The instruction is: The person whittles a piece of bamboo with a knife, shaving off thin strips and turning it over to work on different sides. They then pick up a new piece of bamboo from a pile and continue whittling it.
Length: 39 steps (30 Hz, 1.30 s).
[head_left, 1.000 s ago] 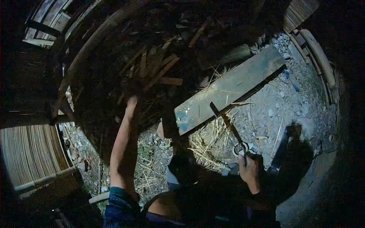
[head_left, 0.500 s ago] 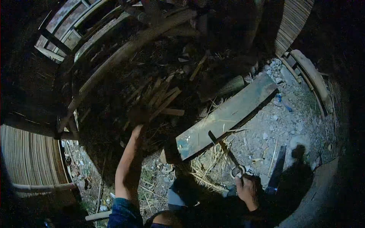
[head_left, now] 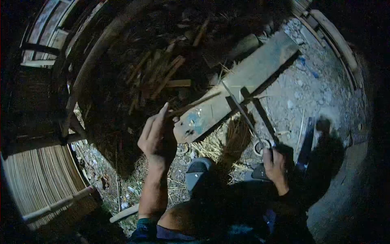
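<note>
Head view: left grip (head_left: pixel 156 136) clamps stick (head_left: pixel 197 103), right grip (head_left: pixel 274 164) clamps long blade (head_left: pixel 243 114); dim light may cause finger cuts.

Outdoor woodworking yard (plank (head_left: pixel 239 87), gravel (head_left: pixel 300 101))

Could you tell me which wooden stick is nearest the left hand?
The thin stick slanting over the plank, ending at the left hand; the others lie piled beyond.

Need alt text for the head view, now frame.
In dim light, the left hand holds a thin wooden stick over a weathered grey wooden plank, while the right hand grips a long thin metal blade angled over it.
</note>
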Each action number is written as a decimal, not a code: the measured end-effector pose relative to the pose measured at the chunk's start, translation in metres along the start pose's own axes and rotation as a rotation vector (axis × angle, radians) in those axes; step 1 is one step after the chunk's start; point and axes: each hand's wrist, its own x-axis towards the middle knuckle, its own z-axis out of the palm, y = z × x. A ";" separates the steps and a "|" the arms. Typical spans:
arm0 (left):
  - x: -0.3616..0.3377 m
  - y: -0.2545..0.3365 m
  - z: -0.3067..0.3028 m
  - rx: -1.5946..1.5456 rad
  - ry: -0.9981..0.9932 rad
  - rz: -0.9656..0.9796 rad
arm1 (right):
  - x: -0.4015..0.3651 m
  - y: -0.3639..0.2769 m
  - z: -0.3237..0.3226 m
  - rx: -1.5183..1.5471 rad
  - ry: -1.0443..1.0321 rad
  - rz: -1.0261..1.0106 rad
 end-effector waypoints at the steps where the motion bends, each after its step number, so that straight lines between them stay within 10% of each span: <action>1: -0.005 0.006 0.006 0.023 -0.054 -0.043 | 0.018 -0.026 -0.019 0.161 -0.036 0.093; 5: -0.018 0.011 0.024 0.027 -0.096 0.007 | 0.022 -0.017 0.013 0.168 0.202 -0.084; 6: -0.019 0.014 0.030 0.007 -0.026 -0.005 | 0.050 -0.066 -0.041 0.521 -0.156 0.135; 11: -0.037 0.000 0.050 -0.450 0.206 -0.138 | 0.052 -0.085 -0.020 0.383 0.000 -0.082; 17: -0.035 0.013 0.035 0.050 0.134 0.044 | 0.058 -0.126 -0.032 0.468 -0.023 -0.249; 39: -0.035 -0.008 0.046 -0.059 0.253 -0.009 | 0.071 -0.116 -0.030 0.296 0.046 -0.233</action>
